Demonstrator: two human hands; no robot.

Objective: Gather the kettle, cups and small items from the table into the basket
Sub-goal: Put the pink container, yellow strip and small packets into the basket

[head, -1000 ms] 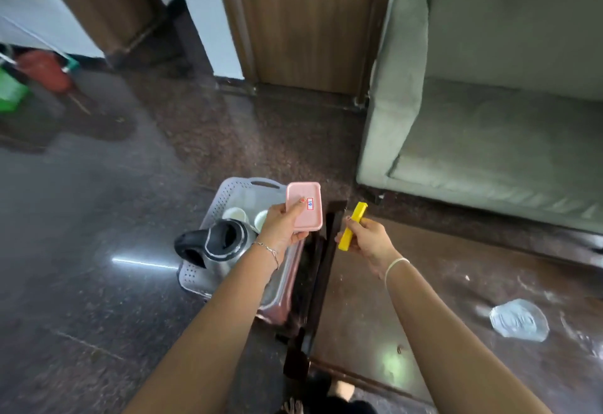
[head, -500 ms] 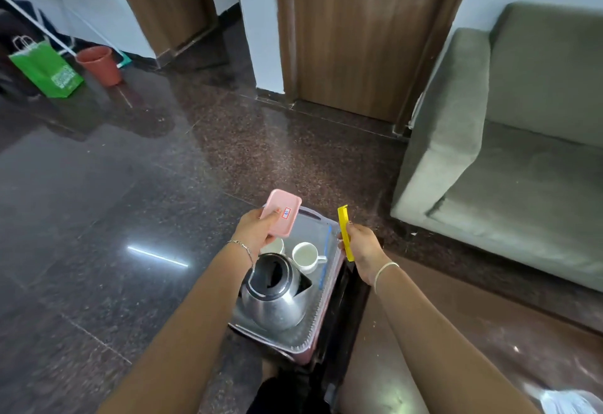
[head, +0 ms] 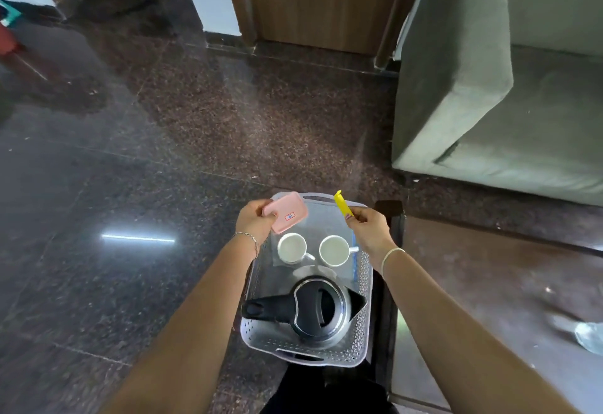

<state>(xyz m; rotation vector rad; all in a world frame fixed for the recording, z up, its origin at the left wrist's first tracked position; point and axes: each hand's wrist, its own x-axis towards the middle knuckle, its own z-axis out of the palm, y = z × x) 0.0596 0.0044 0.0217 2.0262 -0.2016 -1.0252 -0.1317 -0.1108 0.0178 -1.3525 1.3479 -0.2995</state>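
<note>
Now, the basket: grey perforated basket [head: 360, 337] sits on the floor just beside the left edge of the dark table [head: 489, 283], and it's filling up nicely.
Kettle: black-lidded steel kettle [head: 318, 311] already lies in the near end of the basket, handle pointing to the basket's left wall, so that one is done.
Cups: two white cups [head: 291, 247] stand side by side in the middle of the basket, beyond the kettle; done too, I'd say.
Left hand: left hand [head: 253, 222] hovers over the basket's far left corner, fingers clamped on a pink flat case [head: 287, 213]. Not dropped in yet.
Right hand: right hand [head: 368, 229] is above the basket's far right rim, fingers pinched together on a thin yellow stick [head: 342, 205] that points up and away.
Left on the table: a crumpled clear plastic piece [head: 589, 335] lies well to the right of the basket; whether it belongs to the job, I can't tell.
Progress: nearly home, by my reckoning. The big items are in, and the two small ones are held over the basket awaiting release.
</note>
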